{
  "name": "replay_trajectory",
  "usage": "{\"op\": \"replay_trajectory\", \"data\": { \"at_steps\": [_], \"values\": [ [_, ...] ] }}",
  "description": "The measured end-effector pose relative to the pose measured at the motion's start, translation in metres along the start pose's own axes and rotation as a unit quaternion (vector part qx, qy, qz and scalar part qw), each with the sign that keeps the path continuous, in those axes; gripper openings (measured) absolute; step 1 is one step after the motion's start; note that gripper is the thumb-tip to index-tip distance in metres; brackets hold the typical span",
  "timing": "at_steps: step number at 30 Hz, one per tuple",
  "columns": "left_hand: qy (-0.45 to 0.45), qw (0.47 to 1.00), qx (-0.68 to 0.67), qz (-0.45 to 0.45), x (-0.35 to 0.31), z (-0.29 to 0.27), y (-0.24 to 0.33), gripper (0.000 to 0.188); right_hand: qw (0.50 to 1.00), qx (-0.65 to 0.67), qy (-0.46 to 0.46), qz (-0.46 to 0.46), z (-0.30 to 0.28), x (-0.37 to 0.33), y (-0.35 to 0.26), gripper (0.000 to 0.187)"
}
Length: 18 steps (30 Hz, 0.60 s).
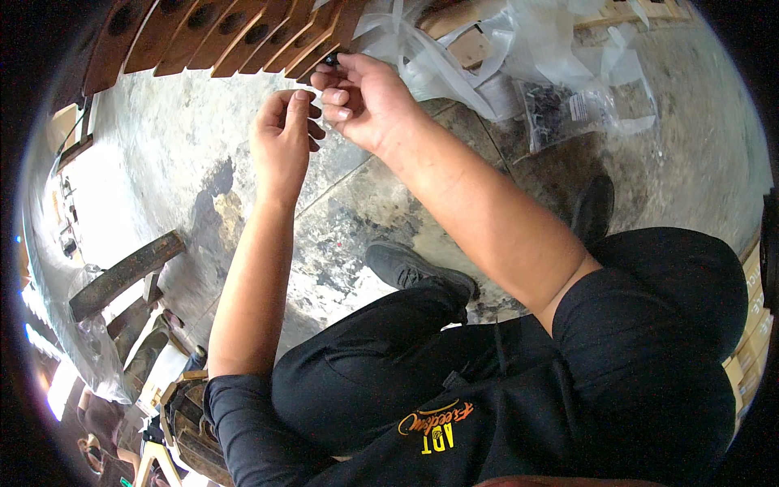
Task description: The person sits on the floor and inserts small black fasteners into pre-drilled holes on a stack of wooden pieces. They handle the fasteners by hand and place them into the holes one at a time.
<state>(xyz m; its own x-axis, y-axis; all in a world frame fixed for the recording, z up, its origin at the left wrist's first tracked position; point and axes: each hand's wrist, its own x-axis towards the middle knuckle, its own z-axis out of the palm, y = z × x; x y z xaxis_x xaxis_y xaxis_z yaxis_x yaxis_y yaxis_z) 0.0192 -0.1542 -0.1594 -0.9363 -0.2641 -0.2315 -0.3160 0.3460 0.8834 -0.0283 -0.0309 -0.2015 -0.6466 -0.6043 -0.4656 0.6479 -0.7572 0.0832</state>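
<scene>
A row of brown wooden pieces (pixel 239 36), several with round dark spots near their ends, runs along the top left. At the right end of this row, my right hand (pixel 365 101) pinches a small black round part (pixel 330 58) against or close to the edge of the last piece. Its other fingers are curled. Just left and below, my left hand (pixel 281 122) has its thumb pressed to a bent forefinger. Whatever it holds, if anything, is hidden. The two hands are close together, below the wood.
A clear plastic bag of small dark parts (pixel 560 109) lies at the upper right beside crumpled clear wrapping (pixel 560 49). On the left stands a dark wooden bench (pixel 126 276). Another person (pixel 105 414) is at the lower left. My shoe (pixel 418 268) rests on the stained concrete floor (pixel 341 211).
</scene>
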Motion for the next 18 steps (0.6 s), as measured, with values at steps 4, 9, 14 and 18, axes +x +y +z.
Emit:
{"op": "replay_trajectory", "data": {
  "at_steps": [4,9,14,18],
  "values": [
    [-0.001,1.0,0.015,0.002,-0.0001,-0.0027,-0.0015,0.025,0.999,0.032,0.028,0.002,0.0008,-0.0018,0.0025,0.026],
    [-0.006,1.0,0.003,0.001,0.0018,-0.0003,-0.0027,0.024,0.998,0.055,-0.001,0.01,-0.0017,0.0043,0.0027,0.026],
    [0.001,1.0,0.013,-0.006,0.002,-0.0059,-0.008,0.024,0.998,0.05,0.029,0.019,0.0052,0.0004,0.0058,0.028],
    [0.002,1.0,0.012,0.001,0.0051,0.0016,-0.0045,0.024,0.995,0.091,-0.035,0.023,0.0045,0.0004,0.0037,0.029]
  ]
}}
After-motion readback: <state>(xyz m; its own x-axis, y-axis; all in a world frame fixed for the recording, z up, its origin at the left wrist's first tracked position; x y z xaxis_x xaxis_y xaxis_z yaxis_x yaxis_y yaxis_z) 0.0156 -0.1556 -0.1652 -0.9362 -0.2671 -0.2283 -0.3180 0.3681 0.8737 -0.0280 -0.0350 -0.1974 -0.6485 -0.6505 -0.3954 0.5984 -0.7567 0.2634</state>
